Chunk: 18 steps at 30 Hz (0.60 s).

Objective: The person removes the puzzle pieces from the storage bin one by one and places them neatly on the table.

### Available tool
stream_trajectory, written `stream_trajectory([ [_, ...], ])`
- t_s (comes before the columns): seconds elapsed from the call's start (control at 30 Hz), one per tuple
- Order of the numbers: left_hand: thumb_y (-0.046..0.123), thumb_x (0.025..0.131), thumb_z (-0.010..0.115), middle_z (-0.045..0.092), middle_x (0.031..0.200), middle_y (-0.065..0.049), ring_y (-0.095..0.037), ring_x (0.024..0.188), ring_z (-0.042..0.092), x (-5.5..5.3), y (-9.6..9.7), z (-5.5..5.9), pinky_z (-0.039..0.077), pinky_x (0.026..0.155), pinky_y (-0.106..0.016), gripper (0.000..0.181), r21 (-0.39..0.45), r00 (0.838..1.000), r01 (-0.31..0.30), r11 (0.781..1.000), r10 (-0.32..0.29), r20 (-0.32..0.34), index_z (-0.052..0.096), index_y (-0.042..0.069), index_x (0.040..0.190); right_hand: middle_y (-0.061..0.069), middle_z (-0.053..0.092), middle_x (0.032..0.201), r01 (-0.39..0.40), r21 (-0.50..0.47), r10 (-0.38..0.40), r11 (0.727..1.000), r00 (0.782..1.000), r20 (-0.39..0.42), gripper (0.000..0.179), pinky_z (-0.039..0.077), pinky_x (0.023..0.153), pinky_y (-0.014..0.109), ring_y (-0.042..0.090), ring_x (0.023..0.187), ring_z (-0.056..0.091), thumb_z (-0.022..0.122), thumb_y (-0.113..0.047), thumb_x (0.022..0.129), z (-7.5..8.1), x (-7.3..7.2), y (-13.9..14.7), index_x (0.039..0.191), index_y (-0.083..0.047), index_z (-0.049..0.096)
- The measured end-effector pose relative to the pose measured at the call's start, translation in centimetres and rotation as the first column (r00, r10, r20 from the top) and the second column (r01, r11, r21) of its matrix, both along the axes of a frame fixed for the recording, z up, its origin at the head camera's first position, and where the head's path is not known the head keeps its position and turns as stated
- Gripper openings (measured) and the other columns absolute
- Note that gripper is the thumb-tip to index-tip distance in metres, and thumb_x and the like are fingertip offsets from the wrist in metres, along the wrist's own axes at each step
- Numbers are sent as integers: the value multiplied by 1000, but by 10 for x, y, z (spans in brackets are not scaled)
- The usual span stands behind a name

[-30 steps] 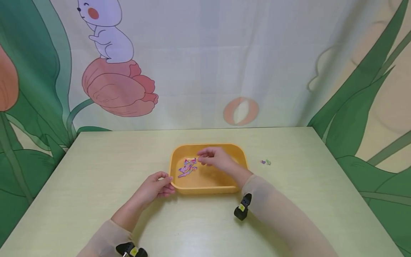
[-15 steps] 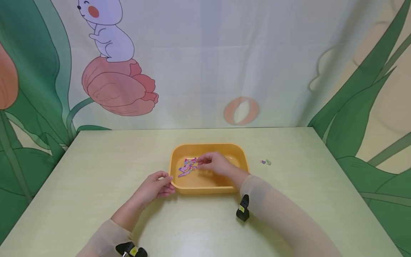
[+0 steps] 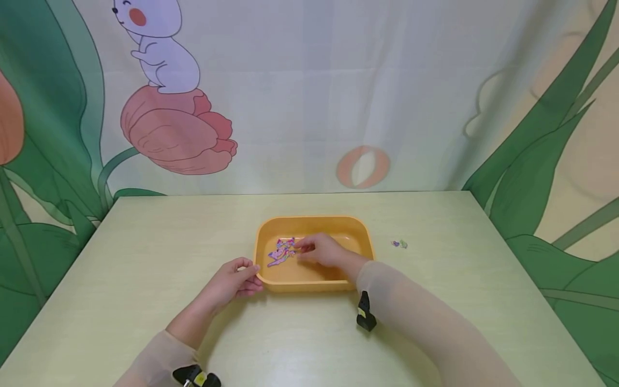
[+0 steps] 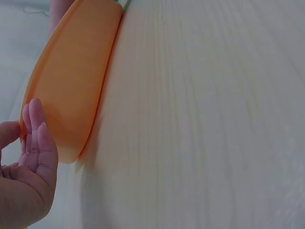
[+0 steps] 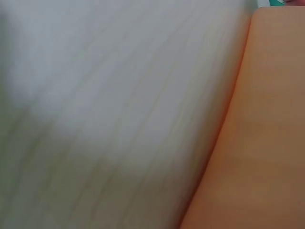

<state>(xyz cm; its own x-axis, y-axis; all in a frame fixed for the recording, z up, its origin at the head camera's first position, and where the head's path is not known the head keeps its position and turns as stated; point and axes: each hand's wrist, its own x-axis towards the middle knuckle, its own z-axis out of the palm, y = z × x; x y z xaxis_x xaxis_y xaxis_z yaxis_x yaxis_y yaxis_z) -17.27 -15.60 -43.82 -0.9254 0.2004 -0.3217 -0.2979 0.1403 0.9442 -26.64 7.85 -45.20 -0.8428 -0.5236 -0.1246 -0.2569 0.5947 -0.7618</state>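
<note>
A person works with both bare hands at a pale wood-grained table (image 3: 309,338), an orange-yellow tray (image 3: 309,287) set between them. The left grip (image 3: 236,280) pinches the tray's near left corner, thumb at the rim and the other fingers against the outer wall, a hold also seen from the left wrist. The right grip (image 3: 323,250) reaches down inside the tray, fingers bent and pointing toward the left; whether they hold anything cannot be told from this angle. Just beyond its fingertips, in the left part of the tray, lies a cluster of small pink and purple pieces (image 3: 280,253), bunched together, to the right of the left grip and a little farther from the person. Well apart to the right of the right grip, outside the tray, two small pieces (image 3: 399,244), one purplish and one greenish, lie close together on the table. Behind each grip, a sheer beige right sleeve (image 3: 420,317) and matching left sleeve (image 3: 159,360) cover the forearms, with a black wrist device (image 3: 366,318) at the right one. Beyond both grips hangs a printed backdrop (image 3: 290,97) showing a white animal (image 3: 171,64) seated on a pink flower (image 3: 176,131).
</note>
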Motion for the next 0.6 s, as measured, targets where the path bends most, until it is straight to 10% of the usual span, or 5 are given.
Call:
stream_trajectory([
  [0.23, 16, 97, 50, 65, 77, -6, -15, 70, 65, 0, 0, -1, 54, 67, -29, 26, 2, 1000, 2, 1000, -2, 2, 44, -7, 107, -1, 57, 80, -128, 154, 144, 980, 984, -102, 31, 40, 73, 24, 12, 76, 48, 68, -15, 86, 1, 1, -1, 116, -7, 66],
  [0.6, 17, 97, 50, 66, 78, -6, -16, 71, 65, 0, 0, 0, 54, 67, -29, 26, -8, 1000, 2, 1000, -2, 6, 44, -6, 108, -3, 61, 80, -58, 126, 66, 990, 996, -56, 12, 43, 76, 23, 12, 78, 51, 74, -13, 80, -1, 2, -4, 91, -9, 70],
])
